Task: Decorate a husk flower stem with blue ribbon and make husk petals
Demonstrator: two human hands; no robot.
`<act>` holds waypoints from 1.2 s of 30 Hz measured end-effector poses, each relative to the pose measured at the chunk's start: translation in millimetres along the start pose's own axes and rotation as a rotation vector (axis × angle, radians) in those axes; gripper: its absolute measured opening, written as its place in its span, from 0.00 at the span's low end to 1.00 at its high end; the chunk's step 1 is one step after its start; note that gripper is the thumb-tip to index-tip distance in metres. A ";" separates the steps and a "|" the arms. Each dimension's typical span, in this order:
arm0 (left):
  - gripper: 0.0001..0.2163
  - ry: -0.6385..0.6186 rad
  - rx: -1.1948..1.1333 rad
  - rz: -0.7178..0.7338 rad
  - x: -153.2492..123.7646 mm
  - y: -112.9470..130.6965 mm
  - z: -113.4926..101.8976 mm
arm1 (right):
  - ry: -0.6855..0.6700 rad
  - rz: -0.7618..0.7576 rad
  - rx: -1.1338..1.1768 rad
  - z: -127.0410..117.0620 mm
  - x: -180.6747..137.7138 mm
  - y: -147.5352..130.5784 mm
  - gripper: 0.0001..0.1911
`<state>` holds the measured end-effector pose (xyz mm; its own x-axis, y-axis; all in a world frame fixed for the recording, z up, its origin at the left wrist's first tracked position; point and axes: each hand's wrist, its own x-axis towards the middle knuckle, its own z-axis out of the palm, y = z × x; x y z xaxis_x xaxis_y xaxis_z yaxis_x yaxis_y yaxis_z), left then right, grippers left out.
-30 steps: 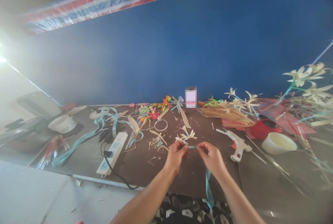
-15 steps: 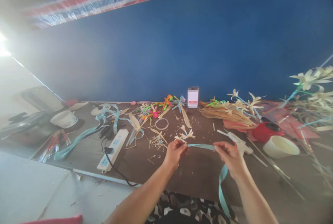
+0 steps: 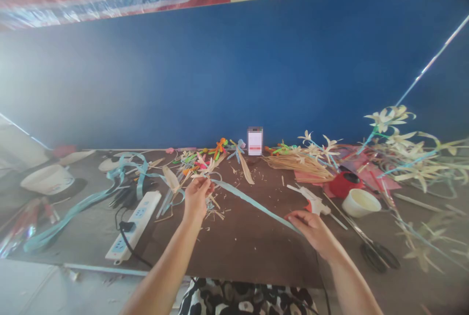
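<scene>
My left hand (image 3: 196,198) is raised over the brown table (image 3: 249,246) and pinches a small cream straw flower (image 3: 202,172) at its base. A light blue ribbon (image 3: 252,202) runs taut from that flower down to my right hand (image 3: 311,229), which pinches the ribbon near the table's front. Both hands are closed on what they hold.
A white glue gun (image 3: 309,198), a red round container (image 3: 344,184), a white bowl (image 3: 362,202) and scissors (image 3: 377,254) lie right. A white power strip (image 3: 134,224) and loose blue ribbon (image 3: 84,202) lie left. Straw bundle (image 3: 298,162) and finished flowers (image 3: 399,151) sit behind.
My hands moved apart, drawing the ribbon out long and taut. The left hand rose toward the back left with the flower. The right hand moved down and right.
</scene>
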<state>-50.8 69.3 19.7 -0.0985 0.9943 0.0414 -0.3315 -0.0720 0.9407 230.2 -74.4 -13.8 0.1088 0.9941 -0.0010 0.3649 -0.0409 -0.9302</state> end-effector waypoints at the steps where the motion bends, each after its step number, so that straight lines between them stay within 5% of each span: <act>1: 0.10 0.022 0.001 0.023 -1.3 -0.7 0.0 | -0.006 -0.006 -0.006 0.0 1.6 2.2 0.13; 4: 0.09 0.076 0.086 0.069 -15.0 -14.6 2.2 | 0.093 0.000 -0.052 3.3 10.0 14.9 0.13; 7: 0.08 -0.115 0.283 0.050 -36.7 -40.9 10.2 | 0.319 0.001 -0.128 18.7 23.2 26.3 0.13; 13: 0.09 -0.182 0.165 -0.020 -52.2 -81.0 33.1 | 0.489 -0.235 -0.266 77.3 39.7 4.8 0.11; 16: 0.09 -0.273 0.129 -0.099 -48.2 -85.7 34.8 | 0.428 -0.356 -0.352 98.2 40.6 -10.3 0.10; 22: 0.12 -0.396 0.084 -0.198 -47.0 -85.1 32.1 | 0.268 -0.449 -0.130 117.1 44.6 -11.0 0.14; 36: 0.09 -0.431 0.187 -0.132 -46.2 -92.4 28.9 | 0.279 -0.304 -0.052 117.7 41.0 -3.0 0.09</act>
<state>11.6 32.3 -59.4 0.3436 0.9390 0.0160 -0.1372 0.0333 0.9900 124.8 -21.6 -54.2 0.2327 0.8965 0.3769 0.4641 0.2382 -0.8532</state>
